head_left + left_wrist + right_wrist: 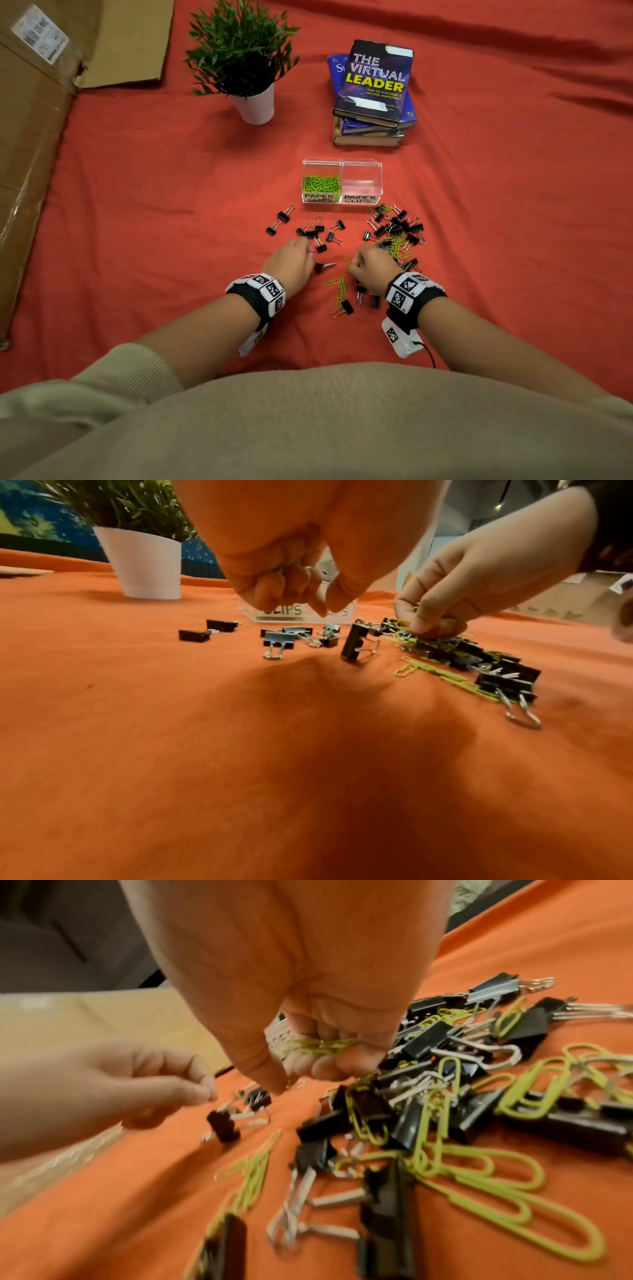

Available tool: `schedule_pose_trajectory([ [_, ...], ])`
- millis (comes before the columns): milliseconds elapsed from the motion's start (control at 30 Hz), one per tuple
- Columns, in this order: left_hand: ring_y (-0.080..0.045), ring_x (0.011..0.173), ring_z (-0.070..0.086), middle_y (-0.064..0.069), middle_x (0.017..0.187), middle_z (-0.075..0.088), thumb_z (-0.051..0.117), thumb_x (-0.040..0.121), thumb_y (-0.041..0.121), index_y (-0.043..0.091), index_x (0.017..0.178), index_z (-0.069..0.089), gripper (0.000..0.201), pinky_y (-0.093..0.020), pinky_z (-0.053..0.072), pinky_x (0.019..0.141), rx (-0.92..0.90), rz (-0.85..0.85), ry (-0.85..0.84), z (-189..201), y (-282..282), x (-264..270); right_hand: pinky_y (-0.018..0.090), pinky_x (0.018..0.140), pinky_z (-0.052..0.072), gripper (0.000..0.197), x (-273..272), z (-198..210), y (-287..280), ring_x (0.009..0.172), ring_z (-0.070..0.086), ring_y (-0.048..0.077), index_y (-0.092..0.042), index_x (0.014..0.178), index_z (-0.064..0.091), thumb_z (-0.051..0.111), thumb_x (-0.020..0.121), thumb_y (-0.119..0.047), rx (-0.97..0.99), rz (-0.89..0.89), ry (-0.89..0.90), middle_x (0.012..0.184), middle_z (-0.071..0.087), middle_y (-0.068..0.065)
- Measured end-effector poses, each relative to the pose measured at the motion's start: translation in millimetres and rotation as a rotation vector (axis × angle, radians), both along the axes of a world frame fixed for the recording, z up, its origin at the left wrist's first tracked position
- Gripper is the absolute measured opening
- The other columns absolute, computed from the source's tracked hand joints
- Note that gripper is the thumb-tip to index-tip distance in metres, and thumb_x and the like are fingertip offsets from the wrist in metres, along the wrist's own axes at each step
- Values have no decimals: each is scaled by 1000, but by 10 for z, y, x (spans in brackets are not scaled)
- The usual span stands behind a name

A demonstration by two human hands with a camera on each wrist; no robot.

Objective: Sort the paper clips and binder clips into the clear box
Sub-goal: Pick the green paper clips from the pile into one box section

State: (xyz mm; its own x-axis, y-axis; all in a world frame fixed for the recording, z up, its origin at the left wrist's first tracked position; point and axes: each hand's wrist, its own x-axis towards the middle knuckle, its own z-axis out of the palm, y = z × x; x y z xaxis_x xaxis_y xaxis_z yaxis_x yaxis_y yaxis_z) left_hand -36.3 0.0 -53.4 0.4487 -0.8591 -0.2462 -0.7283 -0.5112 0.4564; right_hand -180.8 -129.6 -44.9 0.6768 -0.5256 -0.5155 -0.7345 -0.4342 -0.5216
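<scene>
The clear box (342, 181) stands on the red cloth; its PAPER CLIPS half holds green paper clips (321, 183), and I see nothing in its BINDER CLIPS half. Black binder clips (311, 233) lie scattered in front of it. To their right is a mixed pile (394, 233) of both kinds. My left hand (294, 257) hovers curled over the scattered clips, and silver wire shows between its fingers (274, 588). My right hand (368, 265) holds green paper clips (322, 1045) in its palm, fingertips down at the pile's edge (369, 1096). One binder clip (322, 266) lies between the hands.
A potted plant (246, 68) and a stack of books (373, 92) stand beyond the box. Flattened cardboard (34, 137) runs along the left. Loose paper clips and a binder clip (346, 305) lie close to my body.
</scene>
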Motion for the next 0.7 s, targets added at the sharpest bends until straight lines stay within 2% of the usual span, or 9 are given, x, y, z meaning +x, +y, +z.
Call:
schedule_pose_trajectory([
  [100, -26, 97, 57, -5, 103, 59, 50, 89, 28, 15, 97, 54, 15, -37, 47, 77, 21, -102, -25, 4, -5, -126, 23, 49, 39, 6, -30, 41, -119, 55, 49, 11, -12, 80, 56, 56, 85, -15, 136, -144, -62, 72, 59, 1],
  [200, -27, 105, 56, -8, 110, 57, 51, 91, 29, 11, 106, 55, 25, -38, 48, 83, 102, -256, -77, -28, -35, -275, 28, 57, 45, 8, -61, 60, -209, 56, 52, 14, -11, 77, 58, 62, 84, -13, 328, -239, -123, 71, 65, 6],
  [267, -28, 110, 55, -9, 116, 56, 52, 92, 28, 9, 115, 53, 30, -39, 47, 87, 143, -303, -87, -54, -53, -329, 27, 59, 48, 12, -83, 68, -224, 59, 55, 17, -10, 76, 56, 63, 83, -3, 507, -331, -208, 69, 63, 8],
  [367, -30, 113, 54, -10, 118, 54, 50, 94, 23, 8, 118, 51, 29, -40, 46, 90, 176, -332, -86, -88, -42, -356, 22, 54, 46, 18, -98, 102, -196, 61, 54, 18, -5, 92, 56, 57, 84, 10, 734, -447, -307, 71, 60, 9],
  [433, -31, 111, 54, -11, 116, 55, 47, 95, 20, 7, 116, 51, 25, -40, 46, 89, 177, -341, -90, -99, -34, -367, 23, 54, 43, 31, -109, 110, -184, 60, 52, 17, -4, 112, 55, 51, 86, 12, 822, -490, -334, 73, 58, 9],
  [467, -31, 110, 54, -11, 115, 55, 45, 95, 19, 7, 115, 50, 24, -41, 45, 88, 179, -345, -96, -92, -35, -378, 23, 53, 42, 34, -115, 119, -180, 60, 50, 16, -4, 115, 55, 48, 87, 13, 849, -511, -332, 72, 56, 8],
  [567, -31, 108, 54, -12, 115, 54, 45, 92, 17, 5, 113, 50, 25, -41, 45, 88, 186, -337, -88, -86, -29, -395, 23, 50, 38, 24, -106, 133, -142, 57, 47, 16, -4, 95, 61, 41, 88, 8, 873, -529, -291, 69, 51, 8],
  [633, -32, 102, 56, -12, 112, 53, 47, 89, 18, 6, 108, 51, 22, -42, 48, 85, 153, -303, -36, -86, -18, -375, 24, 49, 38, 16, -80, 125, -99, 55, 49, 17, -5, 82, 60, 46, 89, 0, 809, -491, -231, 67, 51, 7],
  [700, -32, 94, 56, -12, 105, 53, 48, 88, 16, 6, 99, 50, 15, -41, 47, 80, 81, -233, 59, -65, -3, -337, 26, 49, 41, 10, -49, 100, -59, 55, 53, 19, -3, 80, 61, 54, 87, -6, 670, -400, -138, 65, 55, 7],
])
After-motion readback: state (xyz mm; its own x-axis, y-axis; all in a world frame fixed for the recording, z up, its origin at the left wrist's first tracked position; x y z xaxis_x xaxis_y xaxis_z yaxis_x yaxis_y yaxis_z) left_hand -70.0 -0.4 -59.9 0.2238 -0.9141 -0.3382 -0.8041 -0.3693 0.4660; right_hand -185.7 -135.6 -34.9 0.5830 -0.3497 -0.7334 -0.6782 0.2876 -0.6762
